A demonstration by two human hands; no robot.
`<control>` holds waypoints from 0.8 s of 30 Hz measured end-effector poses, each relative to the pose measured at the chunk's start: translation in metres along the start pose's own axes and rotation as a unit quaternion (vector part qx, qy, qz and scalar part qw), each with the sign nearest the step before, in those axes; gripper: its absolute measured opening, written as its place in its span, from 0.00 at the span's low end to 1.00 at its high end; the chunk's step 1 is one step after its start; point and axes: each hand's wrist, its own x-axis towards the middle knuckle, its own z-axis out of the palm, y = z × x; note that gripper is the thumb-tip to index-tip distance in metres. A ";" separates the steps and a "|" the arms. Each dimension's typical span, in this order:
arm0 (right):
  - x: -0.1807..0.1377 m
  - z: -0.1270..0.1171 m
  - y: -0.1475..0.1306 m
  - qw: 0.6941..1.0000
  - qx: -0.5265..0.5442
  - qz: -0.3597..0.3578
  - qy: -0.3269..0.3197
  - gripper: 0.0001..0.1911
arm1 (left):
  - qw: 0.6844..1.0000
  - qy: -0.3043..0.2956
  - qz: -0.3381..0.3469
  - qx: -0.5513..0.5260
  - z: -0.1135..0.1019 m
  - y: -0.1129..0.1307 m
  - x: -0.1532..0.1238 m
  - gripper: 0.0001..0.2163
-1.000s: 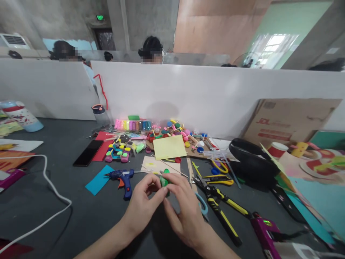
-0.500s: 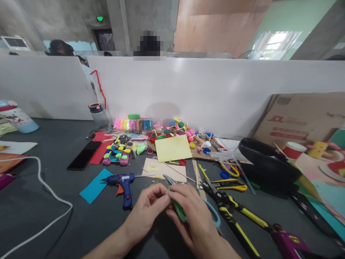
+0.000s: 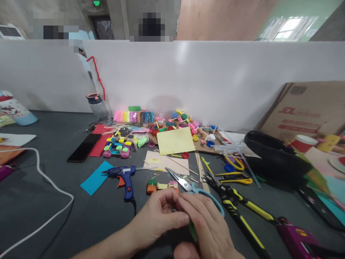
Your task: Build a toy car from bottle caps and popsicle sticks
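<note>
My right hand is curled with its palm inward, closed around a small green piece that looks flat. Most of that piece is hidden behind the fingers. Against it, my left hand is closed, its thumb reaching across to the right fingertips; what it pinches is hidden. Just beyond the hands lie light-blue-handled scissors with their blades pointing away. Small clay blocks in green, orange and pink rest beside the left fingers. A blue glue gun lies to the left.
Yellow-black cutters lie to the right, near a black bowl-like object. A yellow paper sheet and many clay pieces cover the back. At left are a phone, blue paper and a white cable. A white partition stands behind.
Both hands have moved down and slightly right, the green piece with them. The scissors' blades and the clay blocks beyond the hands now show. The view has tilted down a little.
</note>
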 end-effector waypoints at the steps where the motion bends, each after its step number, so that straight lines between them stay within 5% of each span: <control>1: -0.001 0.001 -0.001 1.000 0.011 0.006 0.005 0.43 | 1.000 0.003 -0.010 0.015 0.001 -0.001 -0.001 0.17; 6: -0.002 0.003 -0.005 0.999 0.027 0.009 0.020 0.46 | 0.993 0.015 -0.051 0.110 0.005 -0.008 -0.003 0.17; 12: -0.007 -0.009 0.001 0.999 0.013 -0.009 -0.041 0.38 | 0.991 -0.034 -0.108 0.071 0.009 -0.008 -0.005 0.12; 24: -0.023 -0.005 0.013 0.993 0.082 0.047 -0.076 0.45 | 0.995 -0.009 -0.093 0.037 0.002 -0.020 0.003 0.13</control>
